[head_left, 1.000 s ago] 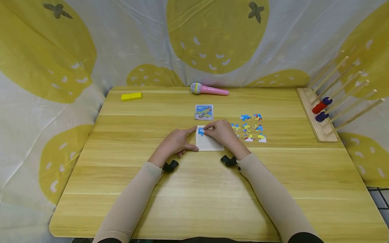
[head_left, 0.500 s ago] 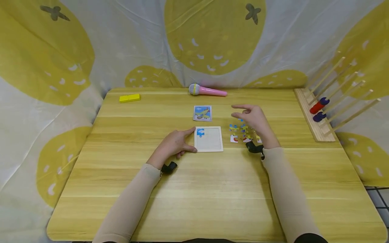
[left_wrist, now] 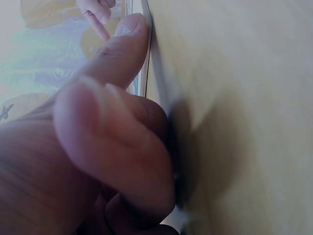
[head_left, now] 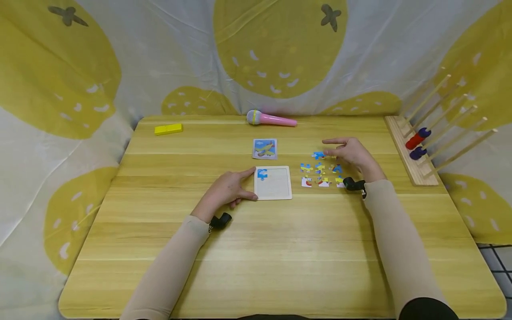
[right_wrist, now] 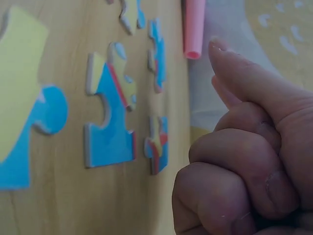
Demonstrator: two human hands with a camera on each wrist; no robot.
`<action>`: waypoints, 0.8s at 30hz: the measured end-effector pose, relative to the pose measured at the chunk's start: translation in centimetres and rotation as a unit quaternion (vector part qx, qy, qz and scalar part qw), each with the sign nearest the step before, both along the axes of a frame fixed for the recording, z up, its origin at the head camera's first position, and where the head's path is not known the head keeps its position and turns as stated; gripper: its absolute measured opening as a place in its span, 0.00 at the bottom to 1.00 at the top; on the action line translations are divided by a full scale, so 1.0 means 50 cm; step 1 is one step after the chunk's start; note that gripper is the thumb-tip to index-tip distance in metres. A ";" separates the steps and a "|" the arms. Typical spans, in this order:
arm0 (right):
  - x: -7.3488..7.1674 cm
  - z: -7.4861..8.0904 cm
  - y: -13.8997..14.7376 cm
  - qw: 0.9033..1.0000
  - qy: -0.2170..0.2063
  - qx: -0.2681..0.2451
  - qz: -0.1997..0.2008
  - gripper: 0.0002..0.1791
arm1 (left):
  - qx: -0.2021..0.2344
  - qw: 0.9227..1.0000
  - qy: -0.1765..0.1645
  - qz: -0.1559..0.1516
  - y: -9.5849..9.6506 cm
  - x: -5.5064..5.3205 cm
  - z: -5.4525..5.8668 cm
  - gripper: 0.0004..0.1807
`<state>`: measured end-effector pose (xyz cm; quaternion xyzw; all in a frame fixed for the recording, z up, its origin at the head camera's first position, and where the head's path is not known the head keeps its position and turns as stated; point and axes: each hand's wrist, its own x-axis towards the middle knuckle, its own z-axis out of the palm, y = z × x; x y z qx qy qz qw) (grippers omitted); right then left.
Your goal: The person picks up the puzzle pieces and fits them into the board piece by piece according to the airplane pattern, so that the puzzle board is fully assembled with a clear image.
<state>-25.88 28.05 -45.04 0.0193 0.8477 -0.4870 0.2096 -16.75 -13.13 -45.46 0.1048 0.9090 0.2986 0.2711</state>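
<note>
My left hand (head_left: 226, 189) rests at the left edge of a white puzzle tray (head_left: 276, 184), index finger by the upper corner and thumb by the lower one. One blue puzzle piece (head_left: 262, 174) lies in the tray's upper left corner. To the right, several loose puzzle pieces (head_left: 320, 168) are laid out in rows. Over their far right side hovers my right hand (head_left: 354, 153), thumb and index finger stretched out and apart, nothing between them. In the right wrist view its other fingers are curled, with a blue and yellow piece (right_wrist: 112, 117) lying beside it.
Behind the tray lies a small picture card (head_left: 265, 149) of an airplane. A pink toy microphone (head_left: 276, 119) and a yellow block (head_left: 168, 129) lie toward the back edge. At the far right stands a wooden peg rack (head_left: 414, 153) with red and purple beads.
My right hand has left the blue piece in the tray and moved right, over the loose pieces, its thumb and index finger now apart. The left hand has stayed at the tray.
</note>
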 end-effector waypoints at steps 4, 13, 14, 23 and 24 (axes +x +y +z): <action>0.003 0.007 -0.003 0.999 -0.027 0.015 0.016 0.32 | -0.002 1.000 0.002 -0.001 0.000 0.000 -0.001 0.57; -0.005 -0.023 0.008 0.999 -0.034 0.025 0.021 0.34 | -0.001 1.000 0.007 -0.007 0.000 -0.001 0.003 0.56; -0.005 -0.025 0.008 0.999 -0.030 0.028 0.022 0.34 | -0.001 1.000 0.008 -0.007 0.000 -0.001 0.004 0.56; -0.003 -0.030 0.001 0.999 -0.018 0.040 0.024 0.30 | -0.003 1.000 0.006 -0.006 0.000 -0.001 0.003 0.56; -0.003 -0.032 0.001 0.999 -0.017 0.042 0.023 0.30 | -0.002 1.000 0.005 -0.005 0.000 -0.001 0.003 0.56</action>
